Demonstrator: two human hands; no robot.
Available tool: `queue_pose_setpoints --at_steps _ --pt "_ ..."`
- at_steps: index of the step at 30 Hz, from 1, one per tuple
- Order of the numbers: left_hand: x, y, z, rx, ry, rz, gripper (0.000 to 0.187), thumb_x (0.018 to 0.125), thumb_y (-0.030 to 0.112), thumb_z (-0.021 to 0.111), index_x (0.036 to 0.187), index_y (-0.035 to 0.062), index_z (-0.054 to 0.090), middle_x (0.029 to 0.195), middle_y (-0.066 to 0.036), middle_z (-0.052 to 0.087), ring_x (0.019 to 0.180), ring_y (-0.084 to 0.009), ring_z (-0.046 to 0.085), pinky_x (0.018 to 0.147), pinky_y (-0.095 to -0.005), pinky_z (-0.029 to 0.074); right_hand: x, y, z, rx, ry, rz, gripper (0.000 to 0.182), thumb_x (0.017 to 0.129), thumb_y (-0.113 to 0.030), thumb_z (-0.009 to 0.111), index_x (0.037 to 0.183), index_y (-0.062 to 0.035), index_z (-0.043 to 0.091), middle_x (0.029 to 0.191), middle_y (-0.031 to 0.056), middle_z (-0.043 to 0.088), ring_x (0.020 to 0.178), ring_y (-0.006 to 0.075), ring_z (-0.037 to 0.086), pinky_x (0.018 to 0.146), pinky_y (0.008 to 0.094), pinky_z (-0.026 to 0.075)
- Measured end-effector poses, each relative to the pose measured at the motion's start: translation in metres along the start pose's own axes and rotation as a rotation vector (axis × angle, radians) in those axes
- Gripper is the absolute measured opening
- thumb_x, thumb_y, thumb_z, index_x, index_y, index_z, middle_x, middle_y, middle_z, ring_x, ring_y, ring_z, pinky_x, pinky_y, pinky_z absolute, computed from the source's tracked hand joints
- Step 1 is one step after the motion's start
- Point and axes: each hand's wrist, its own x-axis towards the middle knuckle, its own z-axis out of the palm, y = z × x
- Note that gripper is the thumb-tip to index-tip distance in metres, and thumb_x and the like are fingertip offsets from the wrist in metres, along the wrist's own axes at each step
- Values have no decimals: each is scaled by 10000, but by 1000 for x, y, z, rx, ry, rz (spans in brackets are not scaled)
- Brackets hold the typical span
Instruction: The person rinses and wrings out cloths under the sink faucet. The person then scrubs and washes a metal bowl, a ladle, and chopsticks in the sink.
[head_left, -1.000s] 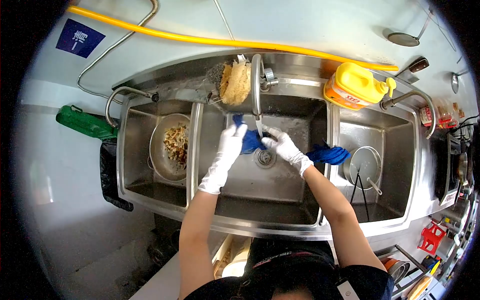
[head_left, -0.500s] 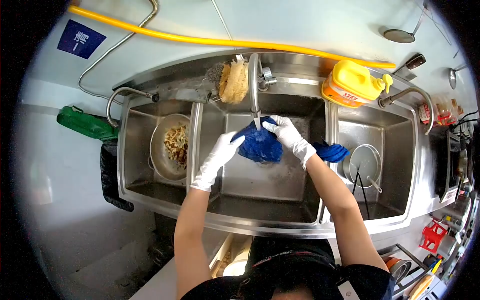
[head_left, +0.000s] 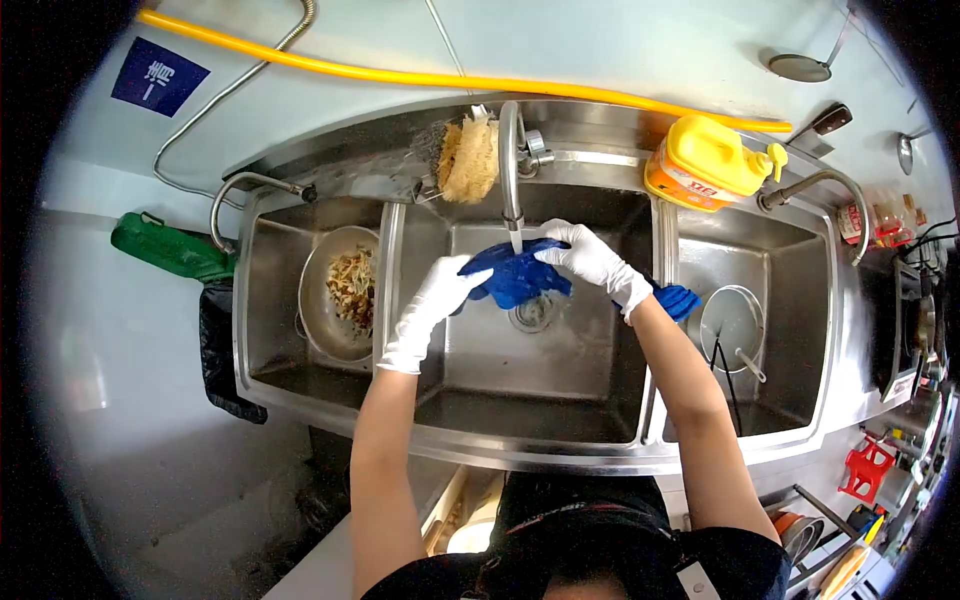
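Both hands wear white gloves and hold a wet blue cloth point(head_left: 515, 278) over the middle basin of a steel sink point(head_left: 525, 365). My left hand point(head_left: 440, 290) pinches the cloth's left end. At its upper right end, my right hand point(head_left: 585, 255) grips it. Water runs from the curved faucet point(head_left: 510, 170) onto the cloth between my hands. The drain shows below it. A second blue cloth point(head_left: 678, 302) hangs over the divider to the right, partly behind my right wrist.
A metal pan point(head_left: 322, 300) of food scraps sits in the left basin. In the right basin is a white-handled pot point(head_left: 732, 318) with dark chopsticks point(head_left: 728, 385). A yellow jug point(head_left: 712, 165) and a loofah sponge point(head_left: 470, 160) rest on the back ledge.
The blue cloth has been drawn up and spread sideways, uncovering the drain. My right hand has shifted slightly right, and my left hand slightly down and left.
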Motion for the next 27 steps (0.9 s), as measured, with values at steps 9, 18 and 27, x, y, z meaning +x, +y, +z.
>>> queue_pose_setpoints --at_steps 9,18,27 --pt "53 -78 72 -391 241 152 471 875 361 547 1200 27 473 1087 -58 564 988 -177 529 875 -293 431 7 -30 48 850 148 234 227 881 -252 570 972 -46 600 781 -18 606 690 72 540 658 220 454" --pt "34 -111 120 -1695 -315 408 633 878 520 407 1293 42 393 1121 -80 547 967 -222 543 890 -315 427 -56 -22 137 -435 244 -73 304 800 -312 601 961 -54 613 797 204 623 750 340 619 704 408 483" --pt "43 -73 118 -1487 226 -109 316 919 325 442 988 39 557 912 -68 598 821 -205 579 772 -328 490 -7 0 98 -515 404 241 355 854 -367 500 813 -23 579 699 212 609 692 373 606 648 452 478"
